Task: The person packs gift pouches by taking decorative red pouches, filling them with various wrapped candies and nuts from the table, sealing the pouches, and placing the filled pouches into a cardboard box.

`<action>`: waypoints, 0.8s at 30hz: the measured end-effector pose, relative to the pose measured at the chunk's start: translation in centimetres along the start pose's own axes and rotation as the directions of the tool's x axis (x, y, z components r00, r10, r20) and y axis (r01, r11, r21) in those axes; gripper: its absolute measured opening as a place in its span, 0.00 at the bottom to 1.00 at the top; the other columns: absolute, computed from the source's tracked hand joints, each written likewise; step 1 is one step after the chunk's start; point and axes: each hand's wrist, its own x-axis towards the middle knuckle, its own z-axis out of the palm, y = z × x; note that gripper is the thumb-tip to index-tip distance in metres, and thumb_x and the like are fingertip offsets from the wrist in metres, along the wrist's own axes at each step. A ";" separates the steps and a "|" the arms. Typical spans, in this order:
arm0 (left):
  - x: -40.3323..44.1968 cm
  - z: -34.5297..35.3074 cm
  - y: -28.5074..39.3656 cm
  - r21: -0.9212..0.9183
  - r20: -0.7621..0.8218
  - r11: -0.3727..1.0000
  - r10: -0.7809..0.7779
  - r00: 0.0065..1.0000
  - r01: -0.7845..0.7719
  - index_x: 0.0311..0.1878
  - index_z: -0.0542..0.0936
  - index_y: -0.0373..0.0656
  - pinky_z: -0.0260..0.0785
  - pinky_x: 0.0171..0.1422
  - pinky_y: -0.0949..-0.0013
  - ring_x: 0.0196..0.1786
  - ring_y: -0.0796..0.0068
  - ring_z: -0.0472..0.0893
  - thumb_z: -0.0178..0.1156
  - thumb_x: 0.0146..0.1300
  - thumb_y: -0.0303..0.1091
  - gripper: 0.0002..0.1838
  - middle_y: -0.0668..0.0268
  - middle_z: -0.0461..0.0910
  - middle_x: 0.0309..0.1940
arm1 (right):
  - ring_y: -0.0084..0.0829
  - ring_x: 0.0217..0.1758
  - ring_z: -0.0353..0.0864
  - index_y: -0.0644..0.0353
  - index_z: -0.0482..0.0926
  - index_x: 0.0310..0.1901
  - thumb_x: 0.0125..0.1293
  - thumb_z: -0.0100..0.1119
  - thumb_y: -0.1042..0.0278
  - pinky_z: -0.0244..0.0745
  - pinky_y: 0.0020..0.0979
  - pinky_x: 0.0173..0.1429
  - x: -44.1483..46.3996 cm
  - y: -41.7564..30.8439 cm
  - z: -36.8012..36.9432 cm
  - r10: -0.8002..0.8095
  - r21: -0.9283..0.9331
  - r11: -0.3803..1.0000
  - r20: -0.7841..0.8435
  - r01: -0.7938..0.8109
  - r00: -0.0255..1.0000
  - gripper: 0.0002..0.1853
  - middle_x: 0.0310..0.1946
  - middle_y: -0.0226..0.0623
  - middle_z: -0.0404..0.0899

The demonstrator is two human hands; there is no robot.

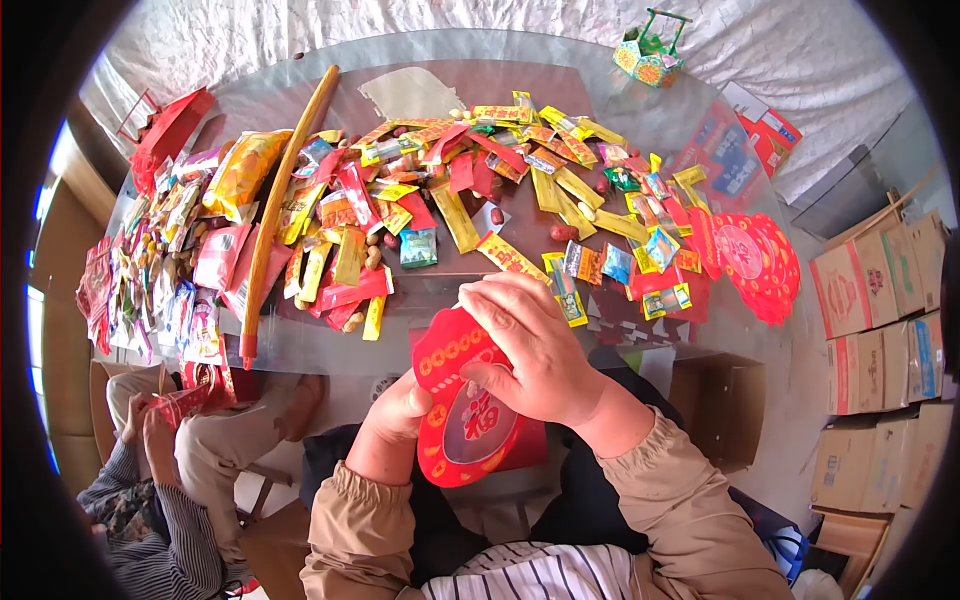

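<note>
Above my lap I hold a red paper gift bag (463,440) with gold coin prints and an oval panel bearing a Chinese character. My left hand (397,408) grips its left edge, thumb in front and the other fingers hidden behind. Across its upper right lies my right hand (535,345), fingers bent over the top edge and thumb on the front. Whether anything is inside the bag is hidden. Just beyond my hands, wrapped sweets and snack sticks (495,250) are spread over the glass table (390,330). A fan of similar red bags (750,260) lies at the right.
A wooden stick (285,200) separates the main spread from another snack pile (170,230) at the left. Below it, a seated co-worker's hands (150,420) hold a red item. Cardboard boxes (870,360) stack up at the right. A small green-handled basket (648,60) stands at the back.
</note>
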 end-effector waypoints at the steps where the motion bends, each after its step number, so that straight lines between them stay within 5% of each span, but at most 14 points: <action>1: 0.1 0.2 0.1 -0.002 0.003 1.000 0.001 1.000 -0.001 0.80 0.55 0.37 0.65 0.75 0.58 0.73 0.64 0.71 0.76 0.54 0.62 0.61 0.58 0.67 0.73 | 0.49 0.63 0.74 0.63 0.73 0.67 0.64 0.69 0.54 0.68 0.49 0.70 0.0 -0.1 -0.1 0.011 0.002 1.000 -0.007 -0.011 1.000 0.34 0.60 0.43 0.76; 9: -0.6 1.3 1.0 -0.020 -0.042 0.999 -0.051 0.998 0.051 0.79 0.57 0.37 0.67 0.74 0.57 0.70 0.64 0.73 0.76 0.53 0.61 0.59 0.58 0.70 0.71 | 0.46 0.60 0.74 0.61 0.77 0.62 0.55 0.74 0.65 0.70 0.47 0.66 0.2 -0.6 -0.3 -0.002 -0.033 0.999 -0.031 0.001 1.000 0.31 0.56 0.38 0.75; 24: -1.0 -0.8 1.2 0.097 0.056 0.986 -0.139 0.989 0.133 0.77 0.60 0.38 0.65 0.74 0.58 0.71 0.65 0.72 0.76 0.52 0.64 0.59 0.59 0.71 0.70 | 0.44 0.56 0.76 0.59 0.82 0.52 0.58 0.72 0.68 0.73 0.43 0.62 0.6 -1.6 -0.6 0.014 -0.024 1.000 0.019 -0.013 1.000 0.19 0.50 0.38 0.78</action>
